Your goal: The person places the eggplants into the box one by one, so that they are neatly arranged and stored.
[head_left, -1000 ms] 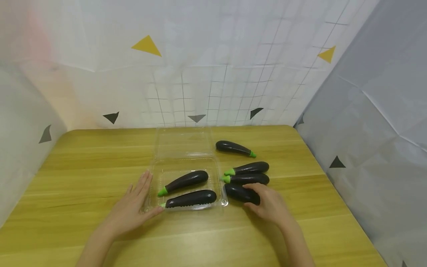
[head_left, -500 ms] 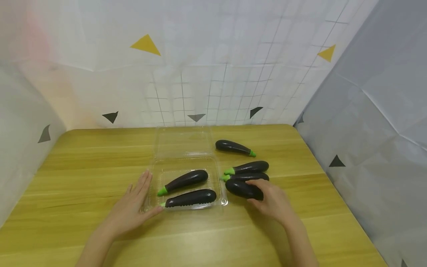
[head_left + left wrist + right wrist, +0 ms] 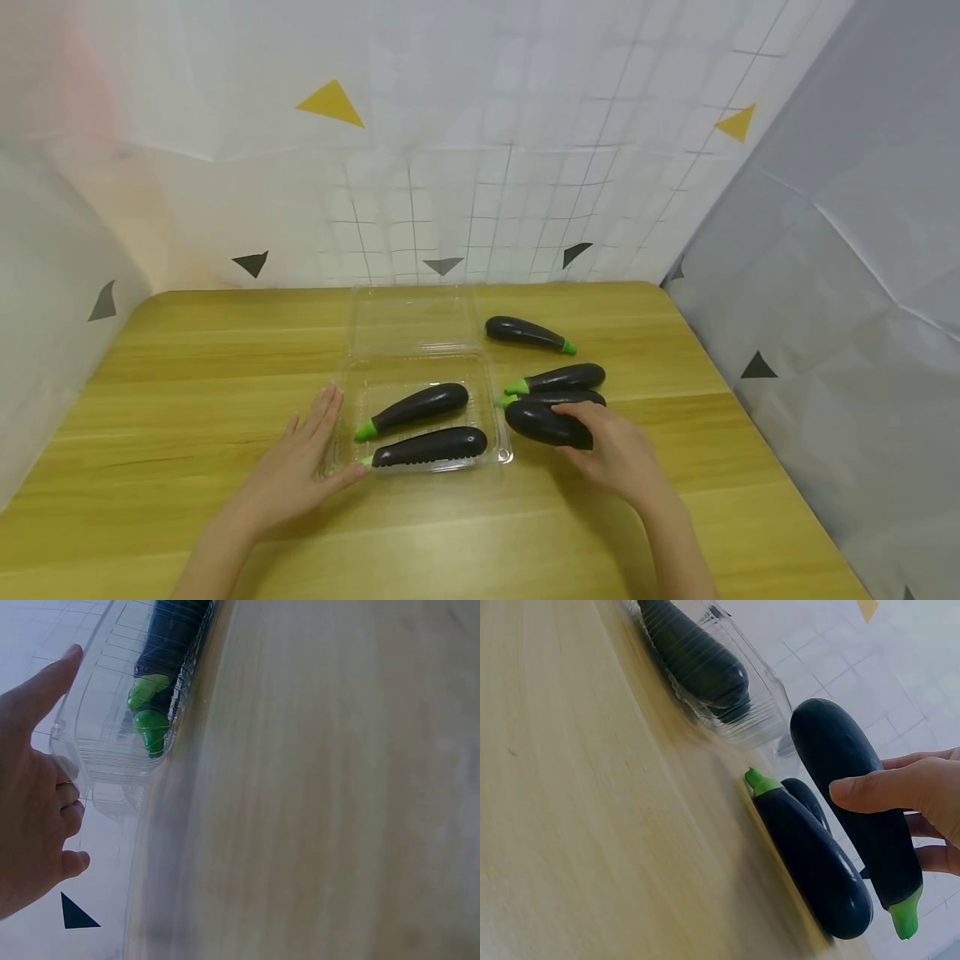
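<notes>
A clear plastic clamshell box [image 3: 491, 392] stands with its lid laid back, two dark eggplants [image 3: 422, 405] with green stems lying inside. My left hand [image 3: 296, 467] rests against the box's left side, fingers straight and thumb at the near corner. Just right of the box, my right hand [image 3: 618, 454] pinches an eggplant [image 3: 540, 423] between thumb and fingers. The right wrist view shows this held eggplant [image 3: 836, 739] raised off the table, its green stem pointing down. Behind it in the head view lies another eggplant [image 3: 570, 397], partly hidden.
Beyond the held one lies an eggplant [image 3: 566, 377] with its stem toward the box. Farther back is one more eggplant [image 3: 522, 331], stem pointing right. Patterned white sheeting [image 3: 420, 183] borders the back and sides of the wooden table [image 3: 420, 542].
The eggplant in my right hand has risen off the table and shifted slightly, now covering part of the one behind it. My left hand and the box have stayed put.
</notes>
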Demonstrator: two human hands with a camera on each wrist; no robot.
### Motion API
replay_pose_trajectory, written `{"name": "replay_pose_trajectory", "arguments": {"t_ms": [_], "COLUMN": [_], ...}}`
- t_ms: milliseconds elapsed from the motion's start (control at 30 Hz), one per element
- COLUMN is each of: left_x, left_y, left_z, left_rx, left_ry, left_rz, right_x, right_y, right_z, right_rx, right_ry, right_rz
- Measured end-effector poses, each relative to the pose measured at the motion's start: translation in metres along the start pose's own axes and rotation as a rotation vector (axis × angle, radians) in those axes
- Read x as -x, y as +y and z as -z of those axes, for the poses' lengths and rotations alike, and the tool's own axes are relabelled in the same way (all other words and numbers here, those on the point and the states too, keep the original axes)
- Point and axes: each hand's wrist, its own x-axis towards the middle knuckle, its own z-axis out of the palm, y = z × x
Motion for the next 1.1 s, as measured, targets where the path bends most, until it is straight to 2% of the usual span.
{"name": "replay_pose_trajectory", "arguments": {"t_ms": [700,967,1100], "left_x": [0.002,0.001,0.0], "left_y": [-0.002,0.001,0.001], "left_z": [0.0,0.0,0.001], "left_rx": [-0.012,-0.009,-0.009], "left_ry": [-0.007,0.0,0.006], "left_rz": [0.008,0.005,0.003], "right_x": [-0.005,-0.023,-0.038], "right_y": [-0.003,-0.015,-0.027], "right_z": [0.003,0.008,0.009], "right_rx": [-0.022,-0.019,-0.025], "right_ry": [0.016,-0.025,-0.057], "right_rz": [0.034,0.035,0.07]}}
